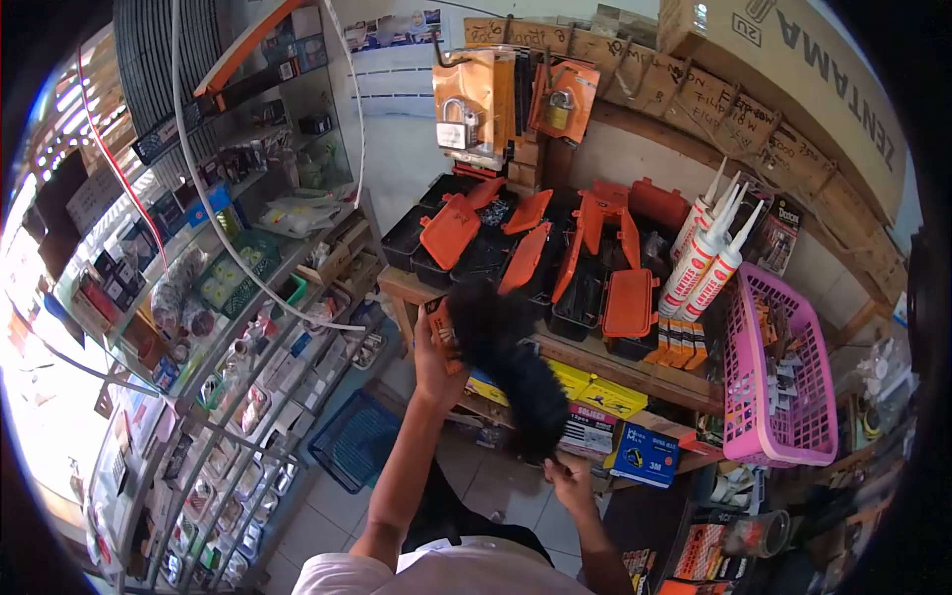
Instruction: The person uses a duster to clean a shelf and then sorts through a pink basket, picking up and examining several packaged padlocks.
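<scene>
My left hand [433, 362] is closed around a small orange and black box [443, 327], upright near the shelf's left corner. Lower right, my right hand [570, 481] grips the bottom end of a dark, fluffy duster [526, 382]. The duster slants up and left, blurred at its top, beside the box and in front of the shelf edge. Behind it, black bins with open orange lids [451, 231] line the wooden shelf [575, 349].
White sealant tubes [702, 263] and a pink basket [783, 372] stand at the right. A glass display case [213, 397] fills the left. Packaged padlocks [459, 124] hang above the bins. A blue basket [354, 441] is low on the left.
</scene>
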Demonstrator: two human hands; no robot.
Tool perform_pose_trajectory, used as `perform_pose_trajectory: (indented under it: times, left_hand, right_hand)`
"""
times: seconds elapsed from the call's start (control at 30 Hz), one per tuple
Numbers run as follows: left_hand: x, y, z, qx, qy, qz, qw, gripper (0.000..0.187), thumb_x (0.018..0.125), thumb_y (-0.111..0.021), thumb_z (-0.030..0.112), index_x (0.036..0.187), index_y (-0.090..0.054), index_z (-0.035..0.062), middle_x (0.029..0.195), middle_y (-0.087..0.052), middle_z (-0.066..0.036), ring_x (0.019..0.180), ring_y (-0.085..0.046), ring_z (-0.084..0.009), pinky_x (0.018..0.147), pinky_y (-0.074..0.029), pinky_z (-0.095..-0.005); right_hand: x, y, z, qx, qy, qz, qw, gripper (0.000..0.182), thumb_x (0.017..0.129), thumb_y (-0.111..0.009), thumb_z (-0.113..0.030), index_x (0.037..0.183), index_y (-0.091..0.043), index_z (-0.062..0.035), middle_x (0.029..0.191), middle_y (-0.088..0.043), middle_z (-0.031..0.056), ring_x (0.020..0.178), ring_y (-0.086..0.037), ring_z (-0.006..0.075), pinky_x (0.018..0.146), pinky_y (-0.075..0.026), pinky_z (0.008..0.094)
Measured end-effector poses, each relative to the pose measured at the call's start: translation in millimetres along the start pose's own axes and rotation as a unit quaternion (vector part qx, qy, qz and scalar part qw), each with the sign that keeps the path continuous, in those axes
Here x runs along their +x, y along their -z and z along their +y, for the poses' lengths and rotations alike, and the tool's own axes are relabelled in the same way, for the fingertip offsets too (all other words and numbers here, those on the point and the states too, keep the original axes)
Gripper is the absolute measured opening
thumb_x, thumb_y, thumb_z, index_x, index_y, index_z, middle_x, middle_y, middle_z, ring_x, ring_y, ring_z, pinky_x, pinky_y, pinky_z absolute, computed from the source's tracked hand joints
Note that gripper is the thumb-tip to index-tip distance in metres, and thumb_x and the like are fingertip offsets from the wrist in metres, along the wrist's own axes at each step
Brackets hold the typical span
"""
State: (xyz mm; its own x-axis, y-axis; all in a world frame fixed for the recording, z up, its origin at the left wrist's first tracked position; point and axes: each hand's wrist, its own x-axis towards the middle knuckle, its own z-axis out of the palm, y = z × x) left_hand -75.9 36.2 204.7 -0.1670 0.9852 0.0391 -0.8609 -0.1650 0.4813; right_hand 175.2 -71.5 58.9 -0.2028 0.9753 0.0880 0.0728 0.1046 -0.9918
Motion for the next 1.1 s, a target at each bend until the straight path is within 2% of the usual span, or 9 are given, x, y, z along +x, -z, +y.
perform_pose_trajectory:
  times: [0.13,0.23,0.37,0.4,0.73,0.87,0.93,1.07,1.1]
  left_hand:
    - [17,36,-1,-0.051,0.063,-0.321,0.944,0.062,0.098,-0.033,0.053,0.138,-0.044,0.0063,0.132,-0.052,-0.016,0.121,-0.051,-0.0330,0.103,-0.041,-0.0482]
    - [-6,-6,10,0.007,0.001,-0.001,1.000,0.063,0.096,-0.036,0.052,0.137,-0.043,0.0043,0.126,-0.055,-0.020,0.113,-0.056,-0.0360,0.097,-0.045,-0.0498]
    - [11,29,7,-0.012,0.021,-0.269,0.963,0.067,0.096,-0.033,0.058,0.137,-0.046,0.0067,0.132,-0.053,-0.015,0.115,-0.055,-0.0332,0.100,-0.044,-0.0444]
    - [-2,6,14,0.004,-0.013,-0.043,0.999,0.064,0.096,-0.034,0.055,0.135,-0.046,0.0050,0.129,-0.054,-0.017,0.115,-0.055,-0.0345,0.099,-0.044,-0.0470]
    - [-16,-18,23,-0.055,-0.001,-0.054,0.997,0.063,0.099,-0.028,0.051,0.138,-0.041,0.0032,0.120,-0.058,-0.020,0.111,-0.058,-0.0344,0.098,-0.045,-0.0500]
    - [-17,-9,21,-0.029,0.028,-0.268,0.963,0.066,0.098,-0.028,0.054,0.141,-0.038,0.0040,0.124,-0.055,-0.021,0.114,-0.056,-0.0368,0.098,-0.044,-0.0502]
    - [-22,-25,20,-0.071,0.009,-0.056,0.996,0.069,0.098,-0.029,0.054,0.140,-0.036,0.0007,0.121,-0.056,-0.023,0.108,-0.059,-0.0395,0.095,-0.046,-0.0513]
    - [-17,-7,13,-0.037,0.039,-0.259,0.964,0.066,0.097,-0.032,0.056,0.136,-0.045,0.0050,0.129,-0.053,-0.017,0.115,-0.055,-0.0354,0.100,-0.042,-0.0501]
    - [-28,-28,16,-0.048,0.011,-0.044,0.998,0.064,0.097,-0.033,0.056,0.134,-0.048,0.0056,0.129,-0.054,-0.017,0.115,-0.055,-0.0351,0.101,-0.041,-0.0500]
  right_hand:
    - [2,0,-6,-0.018,0.029,-0.005,0.999,0.031,0.088,-0.062,0.000,0.119,-0.064,-0.0006,0.070,-0.058,0.0007,0.061,-0.050,0.0056,0.054,-0.041,0.0225]
    - [5,-3,-12,-0.012,0.016,0.021,1.000,0.033,0.088,-0.063,-0.001,0.121,-0.064,-0.0021,0.069,-0.057,-0.0007,0.060,-0.047,0.0042,0.053,-0.039,0.0219]
    - [3,-11,-27,-0.054,0.046,-0.009,0.997,0.011,0.086,-0.064,-0.004,0.094,-0.065,0.0028,0.068,-0.058,0.0001,0.058,-0.053,0.0064,0.050,-0.040,0.0218]
    - [6,-13,-33,-0.015,0.021,0.005,1.000,0.012,0.086,-0.065,-0.004,0.096,-0.065,0.0030,0.067,-0.057,0.0000,0.057,-0.052,0.0062,0.050,-0.039,0.0221]
    - [-2,-3,-20,-0.018,0.017,-0.024,0.999,0.029,0.090,-0.063,-0.006,0.118,-0.063,0.0023,0.066,-0.054,-0.0007,0.057,-0.045,0.0043,0.050,-0.037,0.0225]
    - [-7,0,-32,0.065,-0.022,0.014,0.998,0.031,0.088,-0.067,-0.006,0.117,-0.064,0.0018,0.069,-0.060,0.0002,0.058,-0.049,0.0041,0.051,-0.039,0.0224]
    - [-9,4,-29,0.018,-0.011,-0.023,1.000,0.031,0.087,-0.067,-0.006,0.117,-0.064,0.0019,0.071,-0.061,0.0007,0.058,-0.051,0.0043,0.052,-0.040,0.0221]
    - [-8,8,-23,0.021,0.037,0.020,0.999,0.030,0.088,-0.066,-0.007,0.117,-0.064,0.0019,0.070,-0.062,0.0012,0.059,-0.052,0.0050,0.054,-0.042,0.0221]
    - [-6,10,-26,0.023,0.038,0.019,0.999,0.030,0.088,-0.066,-0.007,0.117,-0.064,0.0019,0.070,-0.062,0.0012,0.059,-0.052,0.0050,0.054,-0.042,0.0221]
